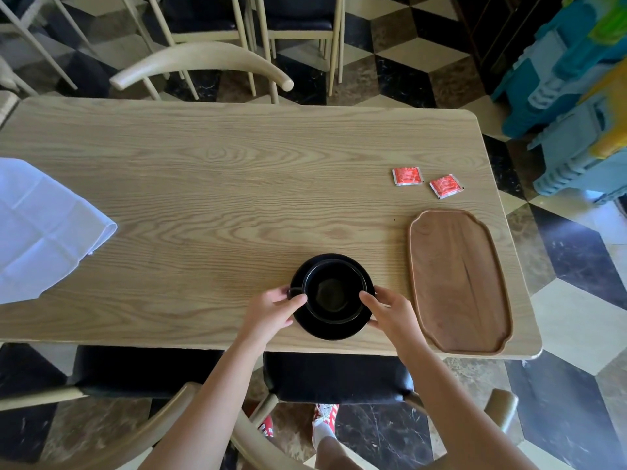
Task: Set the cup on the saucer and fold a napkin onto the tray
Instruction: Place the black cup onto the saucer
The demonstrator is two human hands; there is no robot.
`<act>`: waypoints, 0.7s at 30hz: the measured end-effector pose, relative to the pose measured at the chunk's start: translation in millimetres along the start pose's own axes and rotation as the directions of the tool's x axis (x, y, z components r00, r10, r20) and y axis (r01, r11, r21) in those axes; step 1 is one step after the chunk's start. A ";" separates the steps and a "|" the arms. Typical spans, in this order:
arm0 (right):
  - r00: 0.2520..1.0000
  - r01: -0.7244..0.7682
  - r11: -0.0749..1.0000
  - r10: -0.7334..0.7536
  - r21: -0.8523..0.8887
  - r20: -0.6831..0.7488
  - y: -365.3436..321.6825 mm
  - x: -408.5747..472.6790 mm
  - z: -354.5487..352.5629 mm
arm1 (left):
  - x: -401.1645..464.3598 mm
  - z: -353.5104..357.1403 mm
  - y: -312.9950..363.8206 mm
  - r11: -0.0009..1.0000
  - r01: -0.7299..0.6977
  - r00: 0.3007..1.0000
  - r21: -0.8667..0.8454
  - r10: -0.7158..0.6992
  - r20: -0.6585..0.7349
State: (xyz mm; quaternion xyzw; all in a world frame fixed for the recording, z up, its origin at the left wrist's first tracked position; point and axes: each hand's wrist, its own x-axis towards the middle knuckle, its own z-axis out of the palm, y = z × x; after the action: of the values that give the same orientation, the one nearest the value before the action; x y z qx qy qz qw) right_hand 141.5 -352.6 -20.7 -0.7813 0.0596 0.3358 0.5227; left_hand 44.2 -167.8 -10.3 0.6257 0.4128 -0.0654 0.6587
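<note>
A black cup [334, 291] stands upright on a black saucer [330, 330] near the table's front edge. My left hand [273, 308] touches the cup's handle on its left side. On the right, my right hand [390, 310] rests its fingers on the cup's rim and the saucer's edge. To the right lies a brown wooden tray [458, 283] with nothing on it. A white cloth napkin [40, 228] lies partly unfolded at the table's left edge, far from both hands.
Two red sachets [407, 176] [445, 185] lie beyond the tray. The light wooden table [237, 184] has chairs on its far and near sides. Blue plastic crates [576, 96] stand on the floor at the right.
</note>
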 end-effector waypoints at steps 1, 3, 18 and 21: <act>1.000 0.002 1.000 -0.002 -0.002 0.003 -0.1 0.3 -0.2 | 0.8 -0.5 -0.6 1.000 0.000 1.000 0.007 0.000 0.000; 1.000 -0.005 1.000 0.005 -0.008 0.004 0.9 1.6 -0.5 | 1.1 -0.7 0.6 1.000 -0.002 1.000 0.016 0.002 0.004; 0.874 0.403 0.486 -0.456 -0.776 0.169 -103.1 -46.0 24.0 | -33.8 -44.3 47.7 0.561 -0.300 0.874 0.771 0.486 -0.014; 0.798 0.518 0.299 -0.507 -0.801 0.327 -134.5 -71.2 68.7 | -54.9 -77.6 62.6 0.384 -0.316 0.803 0.868 0.596 0.029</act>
State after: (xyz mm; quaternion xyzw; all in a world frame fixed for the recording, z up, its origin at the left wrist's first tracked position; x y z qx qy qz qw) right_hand 114.9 -252.1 109.9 -0.9077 -0.3713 0.1387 0.1380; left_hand 10.4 -110.3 81.9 0.9531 0.2285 0.0225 0.1972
